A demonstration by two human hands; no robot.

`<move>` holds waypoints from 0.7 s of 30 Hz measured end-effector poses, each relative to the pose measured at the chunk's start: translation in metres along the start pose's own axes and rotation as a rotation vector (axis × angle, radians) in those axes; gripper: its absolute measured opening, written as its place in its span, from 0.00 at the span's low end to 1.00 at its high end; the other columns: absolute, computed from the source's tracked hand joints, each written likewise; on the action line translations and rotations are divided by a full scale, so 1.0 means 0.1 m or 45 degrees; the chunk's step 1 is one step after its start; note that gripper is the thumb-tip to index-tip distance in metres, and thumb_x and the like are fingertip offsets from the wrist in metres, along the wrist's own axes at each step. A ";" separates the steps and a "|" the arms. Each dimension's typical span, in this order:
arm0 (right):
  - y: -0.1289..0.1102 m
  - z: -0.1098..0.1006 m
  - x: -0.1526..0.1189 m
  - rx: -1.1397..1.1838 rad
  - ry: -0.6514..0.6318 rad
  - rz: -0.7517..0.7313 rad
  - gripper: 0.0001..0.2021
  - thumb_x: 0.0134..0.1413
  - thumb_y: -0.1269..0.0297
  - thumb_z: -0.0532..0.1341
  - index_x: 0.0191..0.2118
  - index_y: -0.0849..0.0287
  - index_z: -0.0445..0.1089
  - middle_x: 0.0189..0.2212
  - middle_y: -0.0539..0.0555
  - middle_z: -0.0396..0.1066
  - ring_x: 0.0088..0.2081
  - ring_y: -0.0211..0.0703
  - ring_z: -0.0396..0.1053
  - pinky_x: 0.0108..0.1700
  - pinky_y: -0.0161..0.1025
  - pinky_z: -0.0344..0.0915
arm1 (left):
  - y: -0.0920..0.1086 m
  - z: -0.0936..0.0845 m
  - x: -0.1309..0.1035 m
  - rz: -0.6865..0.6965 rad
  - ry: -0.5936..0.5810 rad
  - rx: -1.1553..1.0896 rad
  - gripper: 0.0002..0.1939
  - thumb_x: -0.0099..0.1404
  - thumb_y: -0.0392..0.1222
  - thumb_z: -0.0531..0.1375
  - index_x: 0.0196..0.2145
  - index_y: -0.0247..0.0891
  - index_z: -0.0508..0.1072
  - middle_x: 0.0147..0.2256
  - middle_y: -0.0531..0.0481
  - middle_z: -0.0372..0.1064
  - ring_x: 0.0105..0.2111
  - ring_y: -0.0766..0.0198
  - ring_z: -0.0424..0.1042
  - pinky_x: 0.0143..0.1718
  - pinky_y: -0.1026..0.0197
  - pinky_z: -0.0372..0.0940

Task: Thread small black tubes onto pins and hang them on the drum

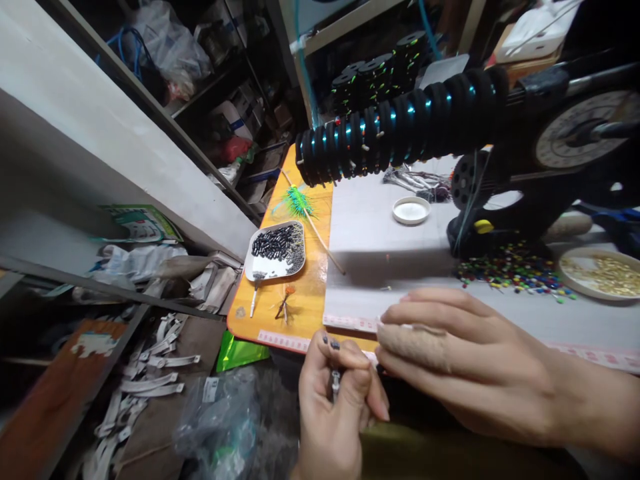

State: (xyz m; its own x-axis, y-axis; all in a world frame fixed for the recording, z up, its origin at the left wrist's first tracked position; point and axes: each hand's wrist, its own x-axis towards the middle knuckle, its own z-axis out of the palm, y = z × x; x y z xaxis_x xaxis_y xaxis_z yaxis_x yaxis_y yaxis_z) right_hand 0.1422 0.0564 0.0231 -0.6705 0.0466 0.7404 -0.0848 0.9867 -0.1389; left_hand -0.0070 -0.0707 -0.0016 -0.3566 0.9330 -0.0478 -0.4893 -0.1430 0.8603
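My left hand (343, 407) is closed at the table's front edge, its thumb and fingers pinched round a slim silvery-white stick (335, 383). Small dark bits (330, 343) show at its forefinger; whether they belong to the stick I cannot tell. Just to the right, my right hand (480, 360) is held flat with its fingers stretched out and close together, slightly blurred. Beige tape (415, 347) wraps one of its fingers. Nothing shows in that hand, though its palm side is hidden. Both hands are close to the pink measuring tape (350, 323) along the board's edge.
A white tray of black beads (273, 247) stands left, near a thin wooden stick (320, 237) and a green bristly lure (299, 201). A black machine (525, 180) with a ringed arm overhangs the board. Coloured beads (510, 270) and a gold-filled dish (600, 273) lie right.
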 end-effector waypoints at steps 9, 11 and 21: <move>0.12 -0.10 -0.02 -0.307 0.077 -0.070 0.06 0.66 0.69 0.65 0.45 0.51 0.76 0.40 0.49 0.77 0.56 0.46 0.68 0.64 0.48 0.63 | 0.19 -0.14 0.00 -0.197 -0.188 0.713 0.22 0.71 0.58 0.63 0.31 0.36 0.79 0.21 0.53 0.64 0.21 0.69 0.58 0.24 0.64 0.53; 0.15 -0.13 0.01 -0.288 0.111 0.033 0.06 0.66 0.70 0.64 0.45 0.52 0.74 0.41 0.53 0.73 0.56 0.50 0.67 0.60 0.50 0.66 | 0.20 -0.14 -0.03 -0.058 -0.229 0.731 0.24 0.72 0.59 0.60 0.28 0.37 0.81 0.21 0.51 0.66 0.22 0.68 0.61 0.26 0.62 0.55; 0.20 -0.08 0.03 -0.352 0.107 0.234 0.22 0.63 0.78 0.60 0.61 0.61 0.66 0.55 0.64 0.71 0.62 0.56 0.65 0.63 0.53 0.66 | 0.08 0.05 -0.19 0.396 0.343 0.672 0.09 0.71 0.43 0.66 0.48 0.44 0.80 0.23 0.53 0.71 0.22 0.67 0.68 0.22 0.67 0.60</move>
State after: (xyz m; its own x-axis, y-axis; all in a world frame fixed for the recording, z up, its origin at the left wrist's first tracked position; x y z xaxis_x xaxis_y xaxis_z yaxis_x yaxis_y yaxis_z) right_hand 0.1444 0.0779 0.0284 -0.5920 0.2286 0.7728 0.2426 0.9650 -0.0996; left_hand -0.0006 -0.0881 0.0087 -0.6380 0.7496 0.1763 0.0993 -0.1470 0.9841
